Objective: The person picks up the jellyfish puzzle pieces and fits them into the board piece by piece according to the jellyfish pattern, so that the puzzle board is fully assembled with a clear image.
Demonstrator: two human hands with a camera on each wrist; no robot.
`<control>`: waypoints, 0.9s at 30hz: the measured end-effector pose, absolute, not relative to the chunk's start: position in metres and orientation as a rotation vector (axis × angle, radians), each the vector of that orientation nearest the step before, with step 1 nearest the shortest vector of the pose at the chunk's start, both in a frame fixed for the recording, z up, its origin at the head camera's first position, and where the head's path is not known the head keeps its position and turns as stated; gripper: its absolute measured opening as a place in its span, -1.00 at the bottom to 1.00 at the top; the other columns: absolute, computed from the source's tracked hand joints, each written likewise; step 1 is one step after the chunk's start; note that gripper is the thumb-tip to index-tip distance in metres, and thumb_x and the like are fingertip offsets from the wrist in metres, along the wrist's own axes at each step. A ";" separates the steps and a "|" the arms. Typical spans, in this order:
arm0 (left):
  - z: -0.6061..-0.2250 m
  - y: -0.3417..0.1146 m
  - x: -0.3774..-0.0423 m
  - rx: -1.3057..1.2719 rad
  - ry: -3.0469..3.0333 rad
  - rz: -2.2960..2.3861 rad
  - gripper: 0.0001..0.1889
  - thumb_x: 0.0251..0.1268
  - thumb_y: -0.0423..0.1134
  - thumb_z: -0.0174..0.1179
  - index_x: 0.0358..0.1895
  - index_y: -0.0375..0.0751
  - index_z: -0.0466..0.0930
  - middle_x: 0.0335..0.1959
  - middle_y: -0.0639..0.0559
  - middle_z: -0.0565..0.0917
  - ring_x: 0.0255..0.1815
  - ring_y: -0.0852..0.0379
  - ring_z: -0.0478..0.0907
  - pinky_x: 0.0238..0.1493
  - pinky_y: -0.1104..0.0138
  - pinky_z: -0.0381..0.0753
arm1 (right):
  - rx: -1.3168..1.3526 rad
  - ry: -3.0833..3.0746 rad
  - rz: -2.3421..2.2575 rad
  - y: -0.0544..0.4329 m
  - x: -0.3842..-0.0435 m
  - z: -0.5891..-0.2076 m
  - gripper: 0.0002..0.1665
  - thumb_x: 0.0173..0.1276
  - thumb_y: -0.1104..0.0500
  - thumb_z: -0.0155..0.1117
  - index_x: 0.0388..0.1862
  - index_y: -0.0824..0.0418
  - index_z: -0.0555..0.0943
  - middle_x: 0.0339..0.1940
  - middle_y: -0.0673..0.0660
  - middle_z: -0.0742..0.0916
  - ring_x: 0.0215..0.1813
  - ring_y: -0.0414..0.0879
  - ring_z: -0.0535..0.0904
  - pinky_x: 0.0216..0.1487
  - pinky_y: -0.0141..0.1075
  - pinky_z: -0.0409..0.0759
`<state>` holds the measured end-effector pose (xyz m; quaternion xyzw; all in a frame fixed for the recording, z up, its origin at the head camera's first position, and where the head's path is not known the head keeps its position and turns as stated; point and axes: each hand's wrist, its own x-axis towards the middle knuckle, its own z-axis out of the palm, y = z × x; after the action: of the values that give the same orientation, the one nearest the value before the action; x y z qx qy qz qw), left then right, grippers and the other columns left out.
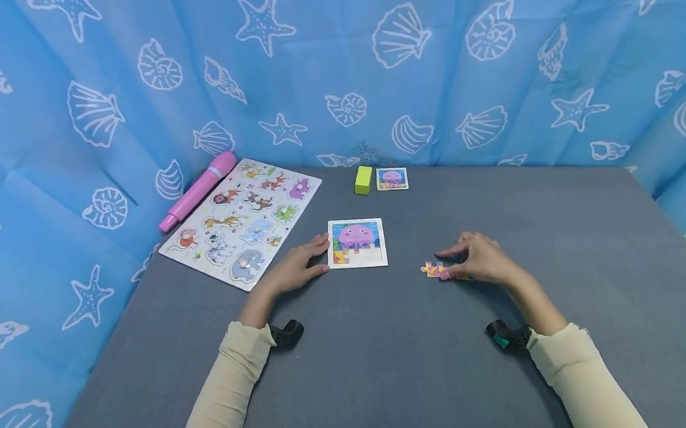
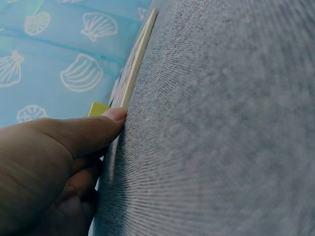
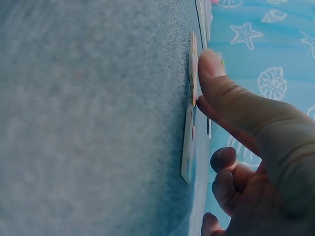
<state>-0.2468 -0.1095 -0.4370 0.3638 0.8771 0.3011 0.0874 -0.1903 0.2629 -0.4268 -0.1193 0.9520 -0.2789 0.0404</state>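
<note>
A square jigsaw tray [image 1: 368, 262] with a pink jellyfish picture lies flat, its lower right part bare. My left hand [image 1: 296, 265] rests along the tray's left side, fingertips at the upper part and thumb at the lower corner. In the left wrist view the thumb [image 2: 101, 129] touches the tray's edge [image 2: 140, 59]. My right hand [image 1: 481, 257] is low over several small puzzle pieces [image 1: 432, 270], thumb and forefinger spread apart. In the right wrist view those fingertips are right at the flat-lying pieces [image 3: 192, 69]; the hand partly hides them in the head view.
A white animal peg board [image 1: 200, 242] lies on the left, with a pink thick pen-like stick [image 1: 196, 192] along its far side. Behind the tray are a yellow-green block [image 1: 363, 180] and a small jellyfish card [image 1: 391, 179]. A blue shell-patterned curtain [image 1: 319, 61] borders the grey table [image 1: 390, 358].
</note>
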 end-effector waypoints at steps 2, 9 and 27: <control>-0.437 -0.110 -0.247 1.079 2.614 0.906 -0.39 0.27 -0.26 0.12 0.33 -0.42 0.16 0.41 -0.25 0.13 0.44 -0.16 0.04 0.38 0.02 0.11 | -0.381 2.923 -0.817 0.263 -0.190 -0.426 -0.41 -0.15 -0.06 0.53 -0.07 0.11 0.68 -0.51 0.08 0.45 -0.48 -0.11 0.16 -0.41 -0.29 -0.02; -0.440 -0.111 -0.249 1.080 2.623 0.903 -0.39 0.27 -0.25 0.13 0.33 -0.41 0.17 0.42 -0.24 0.13 0.44 -0.16 0.04 0.39 0.02 0.10 | -0.369 2.892 -0.872 0.263 -0.191 -0.429 -0.46 -0.07 0.00 0.50 -0.05 0.12 0.67 -0.50 0.08 0.43 -0.48 -0.12 0.15 -0.44 -0.32 0.05; -0.440 -0.109 -0.250 1.049 2.590 0.905 -0.39 0.30 -0.23 0.10 0.35 -0.38 0.14 0.43 -0.20 0.11 0.45 -0.12 0.02 0.40 0.03 0.08 | -0.497 2.884 -0.918 0.263 -0.196 -0.433 -0.69 0.05 0.10 0.44 -0.17 0.10 0.73 -0.42 0.08 0.43 -0.43 -0.15 0.16 -0.43 -0.33 0.08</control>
<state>-0.2497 -0.1091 -0.4403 0.3553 0.8772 0.3064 0.1022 -0.1963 0.2626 -0.4334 -0.1619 0.9397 -0.2991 0.0372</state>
